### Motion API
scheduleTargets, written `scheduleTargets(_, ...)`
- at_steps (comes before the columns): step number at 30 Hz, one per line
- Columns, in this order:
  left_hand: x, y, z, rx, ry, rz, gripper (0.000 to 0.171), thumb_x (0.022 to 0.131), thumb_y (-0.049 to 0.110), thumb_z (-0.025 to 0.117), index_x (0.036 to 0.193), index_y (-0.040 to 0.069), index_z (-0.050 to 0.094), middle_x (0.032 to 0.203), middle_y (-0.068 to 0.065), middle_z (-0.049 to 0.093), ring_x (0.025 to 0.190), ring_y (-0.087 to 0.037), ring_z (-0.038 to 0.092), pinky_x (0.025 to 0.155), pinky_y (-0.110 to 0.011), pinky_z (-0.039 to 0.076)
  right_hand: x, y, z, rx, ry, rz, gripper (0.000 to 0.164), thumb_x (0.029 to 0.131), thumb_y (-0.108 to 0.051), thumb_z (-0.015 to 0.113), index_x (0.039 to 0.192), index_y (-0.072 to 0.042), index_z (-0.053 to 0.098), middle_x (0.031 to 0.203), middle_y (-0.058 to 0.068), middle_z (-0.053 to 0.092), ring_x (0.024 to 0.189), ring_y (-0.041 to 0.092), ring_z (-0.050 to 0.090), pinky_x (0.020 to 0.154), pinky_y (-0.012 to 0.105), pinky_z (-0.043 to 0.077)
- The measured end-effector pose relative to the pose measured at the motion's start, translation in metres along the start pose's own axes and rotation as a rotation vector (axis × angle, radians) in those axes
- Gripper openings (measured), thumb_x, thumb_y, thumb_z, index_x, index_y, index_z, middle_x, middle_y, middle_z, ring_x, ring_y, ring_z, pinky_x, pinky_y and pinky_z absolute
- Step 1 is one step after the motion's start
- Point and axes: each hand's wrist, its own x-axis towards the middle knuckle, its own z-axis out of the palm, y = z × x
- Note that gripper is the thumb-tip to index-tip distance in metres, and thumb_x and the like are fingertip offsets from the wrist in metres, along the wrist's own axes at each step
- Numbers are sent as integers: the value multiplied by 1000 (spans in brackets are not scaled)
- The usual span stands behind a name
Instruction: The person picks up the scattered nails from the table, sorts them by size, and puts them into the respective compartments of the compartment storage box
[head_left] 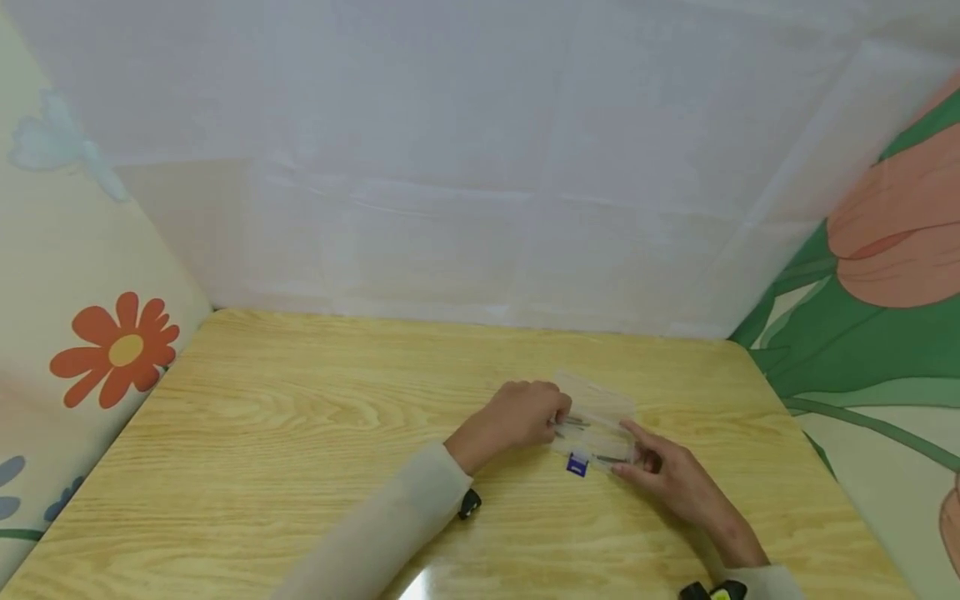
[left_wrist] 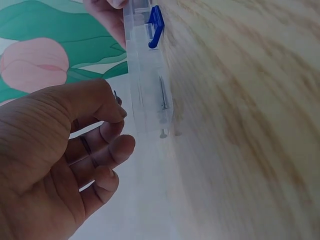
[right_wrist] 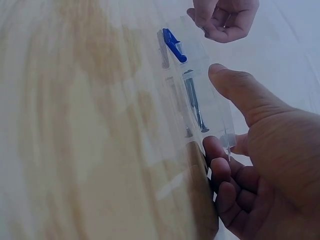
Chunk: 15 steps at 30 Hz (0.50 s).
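A clear plastic box [head_left: 615, 446] with a blue latch [head_left: 577, 464] lies on the table, its clear lid [head_left: 596, 396] raised at the back. Inside are several thin metal nails [right_wrist: 195, 102], in separate compartments. My right hand [head_left: 675, 479] holds the box's right end, thumb along the near side and fingers round the end. Over the left part of the box is my left hand [head_left: 525, 414], thumb and forefinger pinching a small nail [left_wrist: 115, 94]; most of that nail is hidden by the fingers. The left wrist view shows its other fingers loosely curled.
The wood-grain table [head_left: 300, 417] extends widely to the left of the box. A white cloth backdrop [head_left: 420, 208] hangs behind its far edge. Panels painted with flowers stand at left and right. Dark wrist straps show by both sleeves.
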Motion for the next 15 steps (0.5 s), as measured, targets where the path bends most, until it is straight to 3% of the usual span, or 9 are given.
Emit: scheduleTargets(15, -4, -2, 3, -11, 9, -11, 8, 94, 20, 73, 102, 22, 70, 94, 8, 60, 73, -8, 52, 57, -26, 43, 0, -1, 0, -10, 2, 21, 74, 88, -24, 83, 148, 4, 50, 87, -5, 58, 74, 9, 52, 66, 27, 47)
